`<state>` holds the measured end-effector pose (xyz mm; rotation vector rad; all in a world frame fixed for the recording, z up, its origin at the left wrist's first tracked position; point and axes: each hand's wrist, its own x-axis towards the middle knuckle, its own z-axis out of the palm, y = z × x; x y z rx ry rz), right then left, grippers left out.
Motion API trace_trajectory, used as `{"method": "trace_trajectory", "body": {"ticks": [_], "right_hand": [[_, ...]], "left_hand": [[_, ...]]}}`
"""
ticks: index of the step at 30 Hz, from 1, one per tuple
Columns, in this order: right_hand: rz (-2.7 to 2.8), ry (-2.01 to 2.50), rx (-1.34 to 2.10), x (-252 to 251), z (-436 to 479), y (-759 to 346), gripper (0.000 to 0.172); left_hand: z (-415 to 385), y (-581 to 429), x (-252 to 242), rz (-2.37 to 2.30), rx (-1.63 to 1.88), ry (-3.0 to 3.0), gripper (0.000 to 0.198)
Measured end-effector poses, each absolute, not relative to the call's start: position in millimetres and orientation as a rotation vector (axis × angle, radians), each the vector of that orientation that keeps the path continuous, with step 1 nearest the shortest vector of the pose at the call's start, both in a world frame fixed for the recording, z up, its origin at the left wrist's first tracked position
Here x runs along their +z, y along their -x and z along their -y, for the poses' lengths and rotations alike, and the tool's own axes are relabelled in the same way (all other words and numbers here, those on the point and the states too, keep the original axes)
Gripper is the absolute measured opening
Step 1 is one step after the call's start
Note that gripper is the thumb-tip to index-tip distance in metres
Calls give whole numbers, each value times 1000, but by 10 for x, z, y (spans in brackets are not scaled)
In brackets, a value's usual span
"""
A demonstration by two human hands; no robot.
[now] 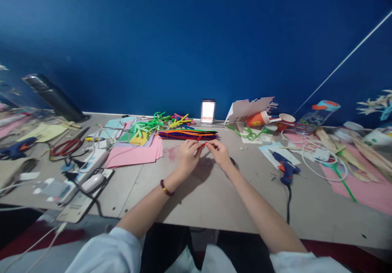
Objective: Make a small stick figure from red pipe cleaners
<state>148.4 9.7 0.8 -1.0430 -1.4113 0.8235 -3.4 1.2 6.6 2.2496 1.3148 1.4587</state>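
Over the middle of the table, both hands meet at a small piece of red pipe cleaner (204,144). My left hand (189,155) is closed, its thumb and fingertips pinching one side of the piece. From the other side, my right hand (219,153) pinches it with thumb and index finger. Much of the red piece is hidden by the fingers. Just beyond the hands lies a bundle of long pipe cleaners (171,135) in purple, orange and other colours. Behind it on the left are bent green pipe cleaners (150,124) and yellow ones (181,121).
Pink paper sheets (134,154) lie left, near a power strip (88,168), a white mouse (92,182) and red-handled scissors (65,147). A lit phone (208,111) stands against the blue wall. At right are a blue glue gun (284,168), orange paper cups (257,119) and a coiled white cable (324,179).
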Motion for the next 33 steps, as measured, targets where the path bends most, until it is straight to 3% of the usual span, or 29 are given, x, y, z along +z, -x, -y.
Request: {"method": "trace_trajectory", "body": {"ticks": [12,21,33], "right_hand": [[1581,949,861,44,-182,-1695,15],[1512,792,1410,139,-117,-1744,18],[1347,809,1556,19,-133,-1688,24]], "left_hand": [[-35,5,140,-869,1046,-1325,32],[-14,52,126,-532,674,-921,22],[23,13,109,-528,677,-858,31]]}}
